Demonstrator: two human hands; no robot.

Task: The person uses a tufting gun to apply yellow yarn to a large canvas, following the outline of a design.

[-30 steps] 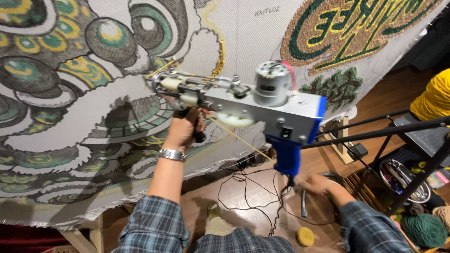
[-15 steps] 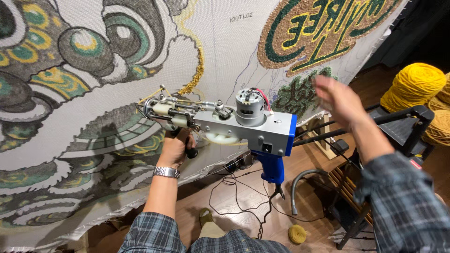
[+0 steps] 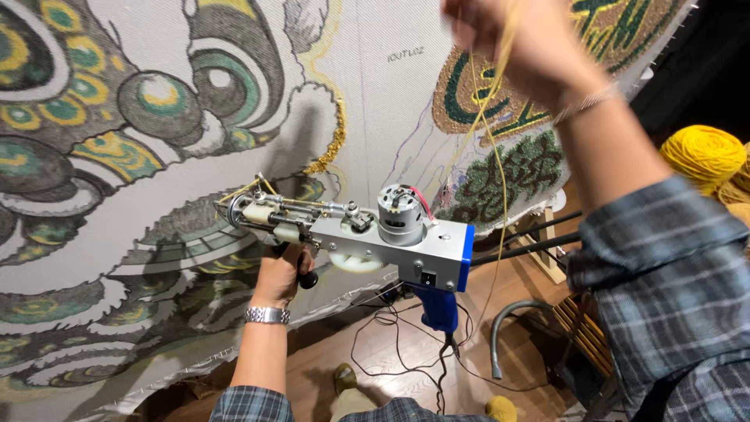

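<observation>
Already much of the tufting cloth (image 3: 367, 117) is filled; bare patches remain, while the tufting gun (image 3: 367, 238) is gripped by the left hand (image 3: 283, 273) and yellow yarn (image 3: 492, 133) is pinched overhead by the right hand (image 3: 523, 39)

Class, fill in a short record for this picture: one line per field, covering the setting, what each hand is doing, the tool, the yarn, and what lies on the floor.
Setting: large stretched cloth with tufted green, yellow and grey patterns
Left hand: grips the front handle under the tufting gun, wristwatch on the wrist
Right hand: raised high, blurred, pinching a yellow yarn strand
Tool: silver body, blue rear grip, motor on top, nose towards the cloth
Yarn supply: yellow yarn ball at right
Floor: wooden, with black cables and a grey hose
</observation>
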